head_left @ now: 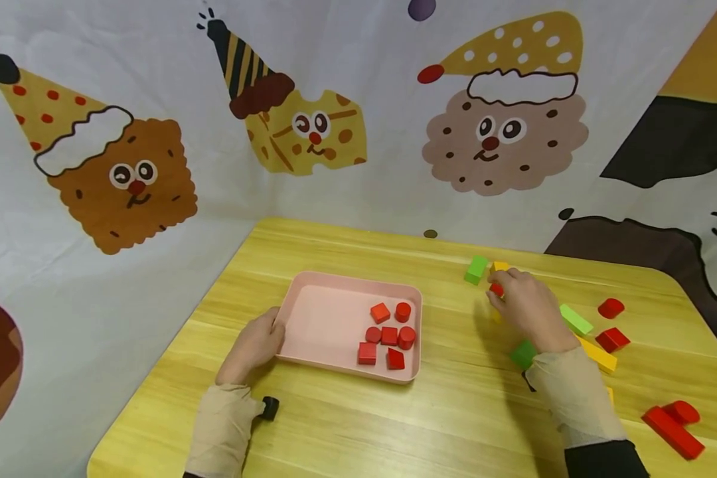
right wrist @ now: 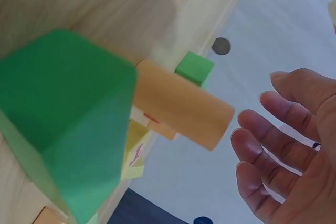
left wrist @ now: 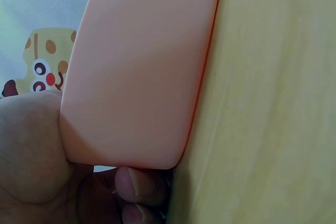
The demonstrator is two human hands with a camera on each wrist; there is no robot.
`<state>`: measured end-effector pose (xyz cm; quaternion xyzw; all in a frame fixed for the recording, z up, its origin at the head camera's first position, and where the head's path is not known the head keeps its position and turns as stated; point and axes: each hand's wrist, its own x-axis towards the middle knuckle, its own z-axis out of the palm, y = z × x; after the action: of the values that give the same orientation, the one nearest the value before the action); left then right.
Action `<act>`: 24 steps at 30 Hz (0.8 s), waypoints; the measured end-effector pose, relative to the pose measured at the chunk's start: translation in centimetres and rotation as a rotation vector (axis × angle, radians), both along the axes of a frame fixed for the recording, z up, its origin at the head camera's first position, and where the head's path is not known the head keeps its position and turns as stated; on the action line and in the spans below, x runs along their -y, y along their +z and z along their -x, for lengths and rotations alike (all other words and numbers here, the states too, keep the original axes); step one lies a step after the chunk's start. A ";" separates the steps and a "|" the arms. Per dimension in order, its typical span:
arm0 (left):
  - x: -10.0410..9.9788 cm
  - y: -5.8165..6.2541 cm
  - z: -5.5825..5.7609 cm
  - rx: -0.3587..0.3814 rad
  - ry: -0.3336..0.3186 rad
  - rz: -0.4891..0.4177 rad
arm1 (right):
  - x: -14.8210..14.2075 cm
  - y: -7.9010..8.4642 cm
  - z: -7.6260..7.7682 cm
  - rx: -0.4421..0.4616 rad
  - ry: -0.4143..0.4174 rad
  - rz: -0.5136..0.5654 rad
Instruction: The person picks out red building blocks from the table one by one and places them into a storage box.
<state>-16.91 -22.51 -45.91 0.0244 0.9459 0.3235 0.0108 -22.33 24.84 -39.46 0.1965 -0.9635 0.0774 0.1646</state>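
Observation:
A pink tray [head_left: 325, 325] stands on the table with several red blocks [head_left: 389, 336] gathered in its right part. My left hand [head_left: 261, 338] grips the tray's left end; in the left wrist view its fingertips [left wrist: 137, 184] curl at the end of the tray's outer wall. Over the blocks on the right is my right hand [head_left: 528, 307], its fingers spread and loosely bent in the right wrist view. A red block [head_left: 497, 289] shows between its thumb and fingers in the head view, beside a yellow block [head_left: 499, 266]. The hand covers part of this group.
A light green block [head_left: 477, 270] lies left of the right hand. Around its forearm are a dark green block [head_left: 522, 354], a long yellow block [head_left: 599, 355] and red blocks [head_left: 612, 339]. A long red block [head_left: 672, 431] lies nearer the front. Printed cloth [head_left: 388, 199] hangs behind the table.

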 end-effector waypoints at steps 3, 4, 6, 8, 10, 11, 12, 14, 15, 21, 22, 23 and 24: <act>0.0 0.0 0.2 -0.001 0.003 0.005 | -0.4 0.1 0.5 0.034 -0.016 -0.010; 0.0 0.0 0.2 0.002 0.004 0.003 | -0.6 0.1 0.7 0.057 -0.027 -0.013; -0.1 0.0 0.3 0.006 -0.001 -0.001 | -1.0 0.1 1.0 0.110 -0.053 -0.019; -0.2 0.0 0.4 0.005 -0.004 -0.004 | -1.3 0.1 1.4 0.159 -0.075 -0.026; -0.2 0.1 0.4 0.003 -0.007 -0.006 | -1.6 0.1 1.8 0.192 -0.090 -0.031; -0.2 0.1 0.4 0.000 -0.007 -0.004 | -1.7 0.1 2.0 0.204 -0.092 -0.029; -0.2 0.1 0.4 -0.004 -0.006 -0.001 | -1.8 0.1 2.2 0.214 -0.092 -0.027; -0.2 0.2 0.4 -0.008 -0.006 -0.001 | -1.9 0.1 2.7 0.235 -0.094 -0.025; -0.1 0.2 0.3 -0.007 -0.004 0.001 | -1.9 0.0 2.9 0.251 -0.096 -0.025; 0.1 0.1 -0.1 0.005 0.012 -0.001 | -1.9 -0.5 4.3 0.371 -0.121 -0.022; 0.0 0.1 -0.1 0.006 0.014 -0.004 | -1.9 -0.5 4.4 0.388 -0.131 -0.022; 0.0 0.1 -0.1 0.000 0.010 -0.003 | -1.9 -0.5 4.6 0.403 -0.140 -0.022; 0.0 0.0 -0.1 -0.004 0.010 -0.006 | -1.9 -0.5 4.7 0.419 -0.148 -0.022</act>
<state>-16.82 -22.48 -45.87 0.0202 0.9451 0.3261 0.0073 -27.02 26.78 -39.96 0.1067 -0.9892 0.0935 -0.0359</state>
